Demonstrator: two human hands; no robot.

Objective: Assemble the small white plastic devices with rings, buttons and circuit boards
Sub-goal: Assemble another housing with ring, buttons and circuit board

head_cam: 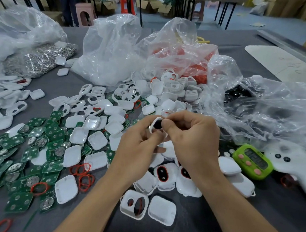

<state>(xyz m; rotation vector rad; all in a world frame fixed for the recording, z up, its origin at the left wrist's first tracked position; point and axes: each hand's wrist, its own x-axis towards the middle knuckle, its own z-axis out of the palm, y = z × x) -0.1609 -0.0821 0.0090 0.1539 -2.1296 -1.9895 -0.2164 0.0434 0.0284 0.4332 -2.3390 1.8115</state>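
A small white shell (154,121) is held up just above the middle of the frame, tilted on edge, with a dark black button pad (157,125) sitting in its opening. Only its rounded white rim and that dark inset show; fingers cover the rest. The left hand (140,147) has its fingers curled and pinches the shell from the left. The right hand (193,140) meets it from the right, thumb and forefinger closed on the button pad, the other fingers folded under. Directly below the hands lie partly built units (163,175) with red rings round black buttons, and in the lower centre a front shell with two holes (134,204) sits just beside a plain white cover (161,210). To the left spreads a heap of green circuit boards (18,201) with coin cells, mixed with more white covers (66,191) and loose red rings (83,173). More shells are piled behind the hands against crumpled clear plastic bags (111,51), one showing red parts (207,75). Another at the right shows black parts (241,95), and one at the upper left shows shiny metal bits (39,60). At the lower right a green timer (252,161) rests near a white handheld tool (297,171) on the grey table (264,216).
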